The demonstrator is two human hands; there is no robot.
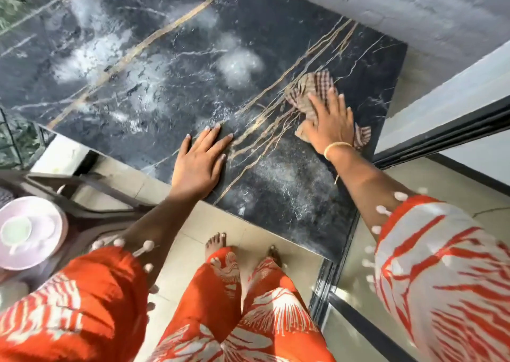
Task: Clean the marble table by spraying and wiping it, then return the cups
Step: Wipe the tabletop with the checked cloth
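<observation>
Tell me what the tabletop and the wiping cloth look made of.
Tabletop: polished black marble or a lookalike, going by the white and gold veins and the sheen. Cloth under the right hand: thin woven fabric, probably cotton, checked and crumpled.

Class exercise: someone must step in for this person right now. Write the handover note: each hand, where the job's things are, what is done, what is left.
Left hand: flat and empty on the table's near edge.
Right hand: pressing the checked cloth on the marble table near its right end.
Cup: on a pink plate set off to the left, off the table.
Done: table sprayed; white wet patches cover most of it.
Left: wipe the patches away, then return the cups. No spray bottle in view.
</observation>
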